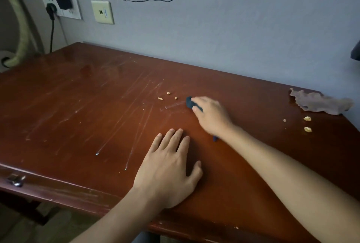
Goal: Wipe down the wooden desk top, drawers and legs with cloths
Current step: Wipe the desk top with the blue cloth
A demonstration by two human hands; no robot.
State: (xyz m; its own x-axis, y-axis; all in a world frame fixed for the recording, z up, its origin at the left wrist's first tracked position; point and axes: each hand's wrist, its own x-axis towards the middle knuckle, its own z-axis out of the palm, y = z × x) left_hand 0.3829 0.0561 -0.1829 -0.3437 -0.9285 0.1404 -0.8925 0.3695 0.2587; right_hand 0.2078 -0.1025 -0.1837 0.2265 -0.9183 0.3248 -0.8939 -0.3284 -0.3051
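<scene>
The wiping looks to be in its early part: the right hand point(211, 115) reaches out over the middle of the desk top point(81, 110) with its fingers closed around a dark blue cloth point(189, 102), of which only a bunched end shows past the fingertips and a small scrap near the wrist, pressed to the wood just right of a cluster of crumbs. The left hand point(169, 166) holds nothing; it lies flat and spread on the near part of the top, palm down, seemingly bracing. Judging by what lies on the wood, little is finished: pale streaks and smears run across the left and middle of the surface, and the crumbs are not yet swept away. The drawer front point(48, 190) along the near left edge, with its metal handle point(16, 180), looks untouched, and the legs are out of sight below, so their state cannot be told. By count there are two cloths: the blue one in the hand and a crumpled brownish cloth point(321, 104) lying loose at the far right corner, well apart from both hands. Three crumbs point(168, 93) sit just left of the blue cloth, and three more crumbs point(307, 119) lie near the right edge, close to the brownish cloth. One drawer handle shows.
</scene>
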